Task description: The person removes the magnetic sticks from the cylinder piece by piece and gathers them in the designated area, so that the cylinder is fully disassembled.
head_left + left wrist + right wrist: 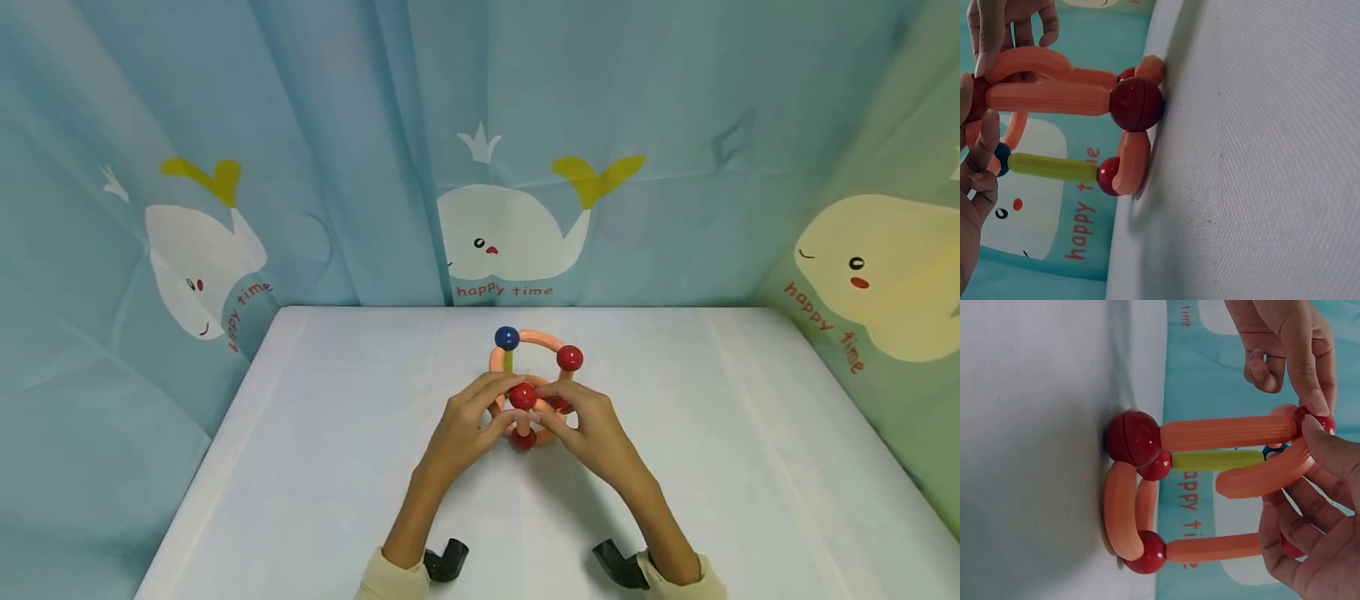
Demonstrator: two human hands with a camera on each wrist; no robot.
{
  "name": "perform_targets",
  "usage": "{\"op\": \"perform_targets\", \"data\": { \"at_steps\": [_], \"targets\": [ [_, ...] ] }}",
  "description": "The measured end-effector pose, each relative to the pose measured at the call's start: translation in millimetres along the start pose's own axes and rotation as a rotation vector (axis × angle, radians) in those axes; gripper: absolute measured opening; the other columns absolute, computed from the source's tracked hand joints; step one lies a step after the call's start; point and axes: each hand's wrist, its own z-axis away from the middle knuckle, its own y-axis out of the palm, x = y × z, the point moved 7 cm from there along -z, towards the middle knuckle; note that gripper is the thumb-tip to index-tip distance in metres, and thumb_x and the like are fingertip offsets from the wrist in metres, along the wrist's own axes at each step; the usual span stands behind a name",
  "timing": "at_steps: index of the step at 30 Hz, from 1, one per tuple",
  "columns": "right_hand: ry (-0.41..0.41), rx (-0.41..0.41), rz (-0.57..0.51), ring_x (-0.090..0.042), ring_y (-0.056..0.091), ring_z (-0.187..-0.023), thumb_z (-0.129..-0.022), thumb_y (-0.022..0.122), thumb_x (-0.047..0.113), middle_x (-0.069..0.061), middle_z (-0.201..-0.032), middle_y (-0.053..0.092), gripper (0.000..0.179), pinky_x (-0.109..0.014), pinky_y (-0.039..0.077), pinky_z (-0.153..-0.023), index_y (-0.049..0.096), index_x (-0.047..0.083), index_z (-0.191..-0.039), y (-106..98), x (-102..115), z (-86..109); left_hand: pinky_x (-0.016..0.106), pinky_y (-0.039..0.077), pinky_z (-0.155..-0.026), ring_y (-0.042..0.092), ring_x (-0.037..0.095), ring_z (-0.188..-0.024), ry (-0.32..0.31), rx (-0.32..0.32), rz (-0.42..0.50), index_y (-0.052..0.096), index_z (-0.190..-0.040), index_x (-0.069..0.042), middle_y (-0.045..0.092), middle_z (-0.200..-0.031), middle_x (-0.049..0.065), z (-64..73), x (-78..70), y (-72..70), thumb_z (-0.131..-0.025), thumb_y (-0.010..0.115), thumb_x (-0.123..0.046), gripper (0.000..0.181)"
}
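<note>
Ball-and-rod frame, standing on the white table: your left hand pinches its near upper red ball — your right hand, fingers curled, grips the adjoining curved orange rod.

A person's left hand and right hand screen part of a stick-and-ball model, leaving a lower right red ball only partly in sight. Cream sleeves are cropped at the near edge, a whale print at the right. Seen from the right wrist, a blue ball is mostly hidden; from the left wrist, fingers partly cover the upper near ball.
</note>
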Motion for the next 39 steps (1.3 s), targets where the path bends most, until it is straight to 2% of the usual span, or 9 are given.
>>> {"op": "perform_targets", "data": {
  "at_steps": [4,15,19,22,26,33,39],
  "targets": [
    [-0.016,-0.036,-0.002,-0.014,0.066,-0.083,-0.081,0.079,0.012,-0.003,-0.096,0.073,0.026,-0.039,0.059,-0.073,0.070,0.005,-0.104,0.1,0.3,-0.3,0.013,0.050,-0.065,0.057,0.008,-0.074,0.005,0.002,0.009,0.060,-0.129,-0.005,0.063,-0.123,0.008,-0.4,0.3,1.0,-0.089,0.071,-0.016,0.043],
    [-0.032,-0.039,-0.008,-0.007,0.061,-0.079,-0.080,0.080,0.013,0.004,-0.089,0.071,0.022,-0.033,0.057,-0.070,0.068,0.009,-0.099,-3.2,-0.1,-0.7,0.011,0.050,-0.068,0.057,0.006,-0.073,0.003,0.000,0.011,0.060,-0.129,-0.005,0.063,-0.123,0.007,-0.9,0.7,2.0,-0.090,0.071,-0.016,0.043],
    [-0.051,-0.061,0.009,-0.005,0.054,-0.074,-0.080,0.080,0.013,0.008,-0.084,0.067,0.020,-0.027,0.052,-0.068,0.067,0.012,-0.095,-5.4,1.0,0.1,0.012,0.050,-0.069,0.059,0.010,-0.077,-0.004,0.002,-0.010,0.060,-0.130,-0.005,0.064,-0.122,0.007,-0.7,-0.5,1.6,-0.088,0.072,-0.015,0.045],
    [-0.065,-0.073,0.010,-0.008,0.052,-0.069,-0.081,0.080,0.013,0.009,-0.081,0.063,0.019,-0.022,0.047,-0.063,0.066,0.013,-0.095,-5.8,2.6,0.0,0.013,0.051,-0.070,0.061,0.013,-0.081,-0.014,0.005,-0.032,0.060,-0.130,-0.006,0.063,-0.123,0.007,-0.7,-1.2,0.3,-0.087,0.073,-0.016,0.046],
    [-0.076,-0.077,0.018,-0.010,0.051,-0.068,-0.082,0.079,0.014,0.009,-0.081,0.059,0.018,-0.020,0.045,-0.059,0.067,0.013,-0.095,-5.8,5.5,-0.5,0.012,0.050,-0.069,0.059,0.012,-0.079,-0.002,-0.005,-0.038,0.060,-0.129,-0.005,0.064,-0.122,0.007,-1.2,-2.6,-1.9,-0.087,0.074,-0.016,0.046],
    [-0.099,-0.099,0.080,-0.006,0.049,-0.070,-0.080,0.079,0.015,0.008,-0.082,0.060,0.019,-0.025,0.045,-0.058,0.066,0.012,-0.094,-8.4,9.3,0.7,0.015,0.051,-0.070,0.061,0.016,-0.083,0.004,-0.005,-0.041,0.060,-0.130,-0.008,0.064,-0.122,0.007,-0.2,-1.4,-0.2,-0.084,0.076,-0.013,0.049],
    [-0.116,-0.118,0.138,-0.006,0.048,-0.069,-0.080,0.079,0.017,0.008,-0.080,0.057,0.019,-0.022,0.041,-0.060,0.066,0.012,-0.093,-10.4,13.3,1.0,0.018,0.052,-0.068,0.058,0.010,-0.080,-0.003,-0.010,-0.027,0.061,-0.128,-0.005,0.064,-0.122,0.006,-0.6,-1.1,0.3,-0.085,0.075,-0.014,0.046]
  ]
}}
